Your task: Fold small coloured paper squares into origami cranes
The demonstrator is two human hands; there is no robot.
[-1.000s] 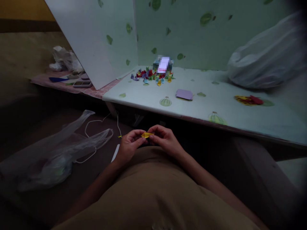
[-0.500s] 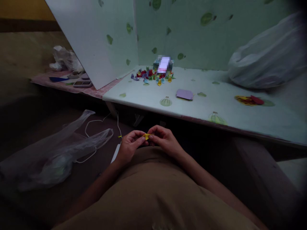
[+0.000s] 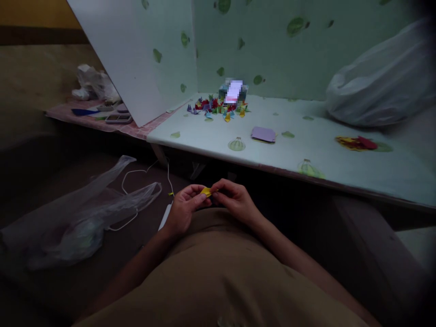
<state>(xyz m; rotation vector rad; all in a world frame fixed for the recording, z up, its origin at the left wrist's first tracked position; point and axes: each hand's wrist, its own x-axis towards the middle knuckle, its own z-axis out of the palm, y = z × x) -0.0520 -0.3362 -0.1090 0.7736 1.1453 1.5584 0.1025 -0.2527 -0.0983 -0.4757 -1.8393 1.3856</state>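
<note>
A small folded yellow paper piece [image 3: 206, 191] is pinched between both my hands, just above my lap. My left hand [image 3: 184, 210] grips its left end with curled fingers. My right hand [image 3: 235, 201] pinches its right end, fingers bent over it. Both hands sit in front of the low table's front edge [image 3: 259, 167], below the tabletop.
On the pale green table lie a heap of small coloured folded paper pieces [image 3: 218, 107], a lilac paper stack [image 3: 263, 134], and red and yellow pieces [image 3: 356, 143]. A white plastic bag [image 3: 378, 81] fills the right. A clear plastic bag [image 3: 85, 213] and white cable [image 3: 136, 175] lie on the floor at left.
The yellow piece has been folded smaller between my fingers, and its visible part is shorter than a second ago. My hands stay in the same place.
</note>
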